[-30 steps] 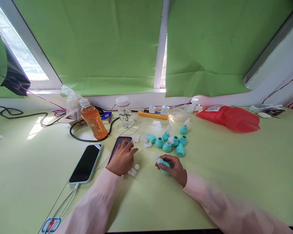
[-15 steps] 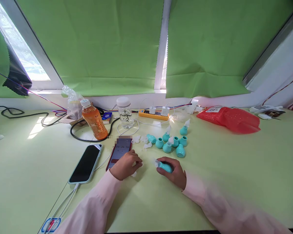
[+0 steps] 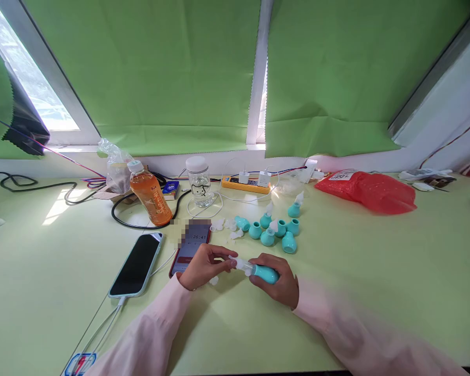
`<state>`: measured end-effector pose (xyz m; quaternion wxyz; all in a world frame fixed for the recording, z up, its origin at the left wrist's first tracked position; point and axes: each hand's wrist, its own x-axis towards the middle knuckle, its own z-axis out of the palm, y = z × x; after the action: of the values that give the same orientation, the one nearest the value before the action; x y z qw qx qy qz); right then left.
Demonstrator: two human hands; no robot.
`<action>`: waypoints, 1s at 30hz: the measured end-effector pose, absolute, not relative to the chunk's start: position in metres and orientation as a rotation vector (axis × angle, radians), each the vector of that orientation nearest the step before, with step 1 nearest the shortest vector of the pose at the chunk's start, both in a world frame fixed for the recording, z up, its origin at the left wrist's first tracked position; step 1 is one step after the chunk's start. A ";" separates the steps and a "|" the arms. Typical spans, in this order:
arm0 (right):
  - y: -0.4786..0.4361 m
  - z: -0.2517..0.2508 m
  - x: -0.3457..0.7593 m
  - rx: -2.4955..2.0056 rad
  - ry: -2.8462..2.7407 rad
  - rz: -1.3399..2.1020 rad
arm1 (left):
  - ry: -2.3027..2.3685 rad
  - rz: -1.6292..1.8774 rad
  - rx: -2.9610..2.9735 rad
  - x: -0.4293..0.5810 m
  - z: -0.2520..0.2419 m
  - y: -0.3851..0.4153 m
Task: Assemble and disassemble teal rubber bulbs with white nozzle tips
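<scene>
Left hand (image 3: 206,266): it has moved right since the earlier picture, and its finger and thumb now pinch the pale tip (image 3: 241,265).
Right hand (image 3: 284,284): its fingers and thumb hold tight around the teal squeeze bulb (image 3: 267,274).
Squeeze bulb: it is on its side in the right hand, over the table (image 3: 337,313), with the tip at its mouth pointing left.
Other teal bulbs (image 3: 289,243): they sit close together behind the hands, and three wear white tips.
White bits (image 3: 217,225): they lie just left of those bulbs.
Red-edged phone (image 3: 194,243): it lies just beside the left hand.
</scene>
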<state>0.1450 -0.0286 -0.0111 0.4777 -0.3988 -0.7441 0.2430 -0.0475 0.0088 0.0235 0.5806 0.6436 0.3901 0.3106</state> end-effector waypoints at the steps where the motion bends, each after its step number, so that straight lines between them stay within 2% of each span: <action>1: -0.029 -0.011 0.145 -0.970 -1.822 0.591 | 0.897 0.709 1.511 -0.048 0.023 0.009; 13: -0.028 -0.010 0.144 -0.942 -1.836 0.577 | 0.893 0.767 1.396 -0.040 0.020 0.004; 30: -0.027 -0.002 0.146 -0.920 -1.949 0.697 | 0.811 0.602 1.463 -0.046 0.021 0.007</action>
<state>0.1458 -0.0273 -0.0016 0.4242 -0.3679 -0.7792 0.2786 -0.0463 0.0069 0.0205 0.6305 0.6388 0.3540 0.2630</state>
